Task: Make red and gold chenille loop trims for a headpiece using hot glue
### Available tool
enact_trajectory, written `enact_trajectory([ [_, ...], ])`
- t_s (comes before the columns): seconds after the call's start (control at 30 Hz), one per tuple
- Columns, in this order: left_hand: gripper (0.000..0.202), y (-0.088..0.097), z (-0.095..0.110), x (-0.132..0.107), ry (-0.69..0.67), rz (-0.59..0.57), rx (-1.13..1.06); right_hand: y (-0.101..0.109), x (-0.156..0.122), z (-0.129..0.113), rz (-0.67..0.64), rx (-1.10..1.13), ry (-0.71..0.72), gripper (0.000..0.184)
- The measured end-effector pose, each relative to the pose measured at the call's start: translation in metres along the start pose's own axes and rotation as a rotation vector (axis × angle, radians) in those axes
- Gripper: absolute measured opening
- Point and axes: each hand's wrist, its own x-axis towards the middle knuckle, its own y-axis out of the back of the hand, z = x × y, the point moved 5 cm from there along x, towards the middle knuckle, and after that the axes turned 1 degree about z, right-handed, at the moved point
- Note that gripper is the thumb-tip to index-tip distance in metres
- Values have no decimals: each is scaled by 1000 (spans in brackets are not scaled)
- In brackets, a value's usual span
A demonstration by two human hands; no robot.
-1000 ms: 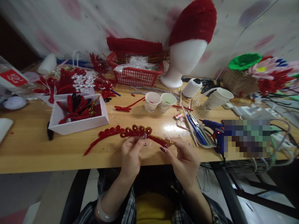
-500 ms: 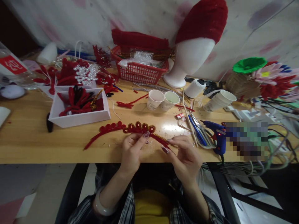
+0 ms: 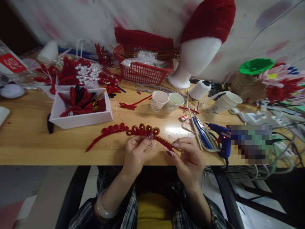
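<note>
Head: left hand [image 3: 134,153], right hand [image 3: 190,159], trim [image 3: 114,129]

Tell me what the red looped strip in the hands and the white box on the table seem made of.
The looped strip: likely chenille stems, fuzzy matte red pile with glittery gold edging, holding bent loops. The white box: probably card or foam board, matte, with thin flat walls.

left hand [image 3: 134,152] pinching, right hand [image 3: 189,157] fingers curled, close together
</note>
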Motion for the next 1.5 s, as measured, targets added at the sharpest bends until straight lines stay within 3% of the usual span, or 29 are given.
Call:
enact_trajectory([
  [0.27,22,1,0,0,-15,-6,8,-3,2,-2,32,-20,-3,21],
  [0.7,25,1,1,-1,-19,-18,21,-2,0,-4,24,-72,78,31],
  [1.5,24,6,-2,1,-40,10,52,0,-3,-15,131,-289,244,33],
])
